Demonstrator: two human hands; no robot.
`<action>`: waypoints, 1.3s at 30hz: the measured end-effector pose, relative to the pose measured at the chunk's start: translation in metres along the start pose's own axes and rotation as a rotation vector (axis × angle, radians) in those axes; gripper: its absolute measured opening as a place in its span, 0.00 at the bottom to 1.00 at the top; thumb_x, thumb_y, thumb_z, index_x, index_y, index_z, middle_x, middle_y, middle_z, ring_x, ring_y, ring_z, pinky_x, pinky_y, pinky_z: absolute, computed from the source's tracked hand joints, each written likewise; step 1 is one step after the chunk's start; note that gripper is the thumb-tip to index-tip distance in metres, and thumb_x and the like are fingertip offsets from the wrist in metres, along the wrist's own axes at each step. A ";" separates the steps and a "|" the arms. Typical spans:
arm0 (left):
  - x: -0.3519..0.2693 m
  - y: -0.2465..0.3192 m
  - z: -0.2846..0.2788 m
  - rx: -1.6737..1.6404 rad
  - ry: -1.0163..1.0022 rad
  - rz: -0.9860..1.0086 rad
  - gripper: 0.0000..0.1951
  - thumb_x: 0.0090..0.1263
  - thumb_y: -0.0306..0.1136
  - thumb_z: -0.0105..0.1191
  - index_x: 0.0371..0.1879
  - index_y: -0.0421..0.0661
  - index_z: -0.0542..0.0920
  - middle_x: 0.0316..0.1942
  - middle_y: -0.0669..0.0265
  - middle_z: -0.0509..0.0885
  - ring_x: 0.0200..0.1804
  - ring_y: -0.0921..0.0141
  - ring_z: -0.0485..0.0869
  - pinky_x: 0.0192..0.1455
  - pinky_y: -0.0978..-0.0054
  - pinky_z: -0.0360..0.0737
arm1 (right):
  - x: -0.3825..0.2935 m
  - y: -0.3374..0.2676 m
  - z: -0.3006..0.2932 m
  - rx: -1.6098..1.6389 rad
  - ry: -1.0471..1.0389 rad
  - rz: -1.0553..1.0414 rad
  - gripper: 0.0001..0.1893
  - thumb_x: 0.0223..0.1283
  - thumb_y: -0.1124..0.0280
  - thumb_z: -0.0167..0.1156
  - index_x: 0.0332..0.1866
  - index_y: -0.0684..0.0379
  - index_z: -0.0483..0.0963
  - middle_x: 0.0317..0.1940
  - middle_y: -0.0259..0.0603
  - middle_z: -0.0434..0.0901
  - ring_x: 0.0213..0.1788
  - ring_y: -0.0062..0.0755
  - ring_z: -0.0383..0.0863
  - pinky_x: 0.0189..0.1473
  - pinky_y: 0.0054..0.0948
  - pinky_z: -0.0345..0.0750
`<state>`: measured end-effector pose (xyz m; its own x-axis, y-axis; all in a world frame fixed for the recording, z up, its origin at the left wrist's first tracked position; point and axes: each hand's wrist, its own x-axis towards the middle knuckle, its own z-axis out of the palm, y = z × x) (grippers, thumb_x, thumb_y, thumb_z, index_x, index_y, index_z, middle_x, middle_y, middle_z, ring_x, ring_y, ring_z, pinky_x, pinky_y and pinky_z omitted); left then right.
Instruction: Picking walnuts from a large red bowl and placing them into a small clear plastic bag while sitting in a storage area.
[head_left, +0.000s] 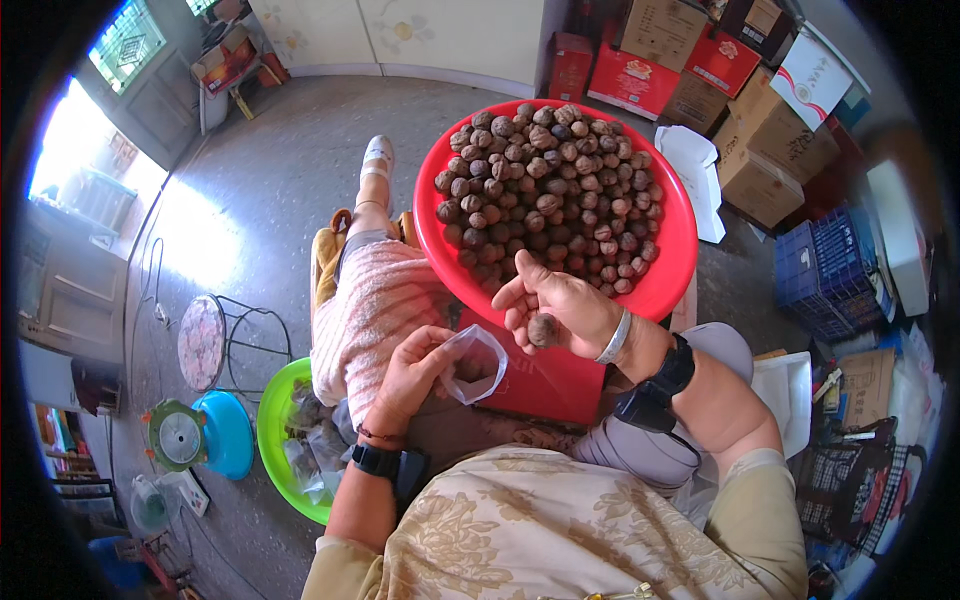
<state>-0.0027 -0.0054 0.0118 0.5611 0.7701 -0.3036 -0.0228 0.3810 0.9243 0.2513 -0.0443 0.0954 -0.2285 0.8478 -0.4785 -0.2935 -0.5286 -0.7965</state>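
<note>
My left hand (420, 364) grips the rim of a clear plastic bag (474, 367), its mouth facing up. Something brownish shows inside the bag, too unclear to name. To the right of the bag, my right hand (559, 307) is turned palm up with a walnut (542, 330) held at its fingers. That hand hovers over the near edge of a red plastic basin (679, 251), which is heaped with unshelled walnuts (547, 202). Below the hands lies a red box (559, 386). A pink striped towel (375, 300) covers my left leg.
At my left, a green basin (270, 442) contains filled plastic bags (315, 457). Beyond it are a blue basin (229, 435) and a stool lying on its side (202, 341). Stacked cartons (757, 180), a blue crate (829, 270) and a white foam tray (784, 397) line my right.
</note>
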 end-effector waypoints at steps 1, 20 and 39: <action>0.000 0.000 0.000 0.000 -0.001 0.000 0.09 0.76 0.35 0.59 0.46 0.43 0.82 0.23 0.74 0.80 0.19 0.83 0.74 0.21 0.86 0.70 | 0.000 0.000 0.000 0.118 0.022 0.033 0.36 0.70 0.33 0.49 0.48 0.64 0.76 0.32 0.39 0.80 0.29 0.25 0.83 0.34 0.26 0.82; -0.001 0.003 -0.003 0.082 -0.051 -0.037 0.09 0.80 0.34 0.54 0.47 0.42 0.80 0.27 0.73 0.81 0.25 0.81 0.77 0.27 0.83 0.74 | -0.011 -0.002 -0.003 0.144 -0.124 -0.080 0.20 0.68 0.63 0.65 0.58 0.63 0.72 0.49 0.41 0.78 0.50 0.30 0.82 0.51 0.32 0.83; 0.001 -0.004 -0.008 0.047 -0.045 -0.021 0.07 0.78 0.32 0.56 0.47 0.43 0.81 0.34 0.75 0.83 0.34 0.82 0.78 0.37 0.85 0.76 | -0.014 -0.005 -0.007 0.160 -0.208 -0.096 0.17 0.75 0.67 0.57 0.61 0.65 0.70 0.51 0.44 0.81 0.46 0.31 0.85 0.48 0.31 0.85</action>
<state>-0.0087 -0.0022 0.0061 0.5975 0.7383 -0.3129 0.0275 0.3711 0.9282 0.2621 -0.0538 0.1035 -0.3734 0.8765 -0.3038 -0.4624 -0.4598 -0.7582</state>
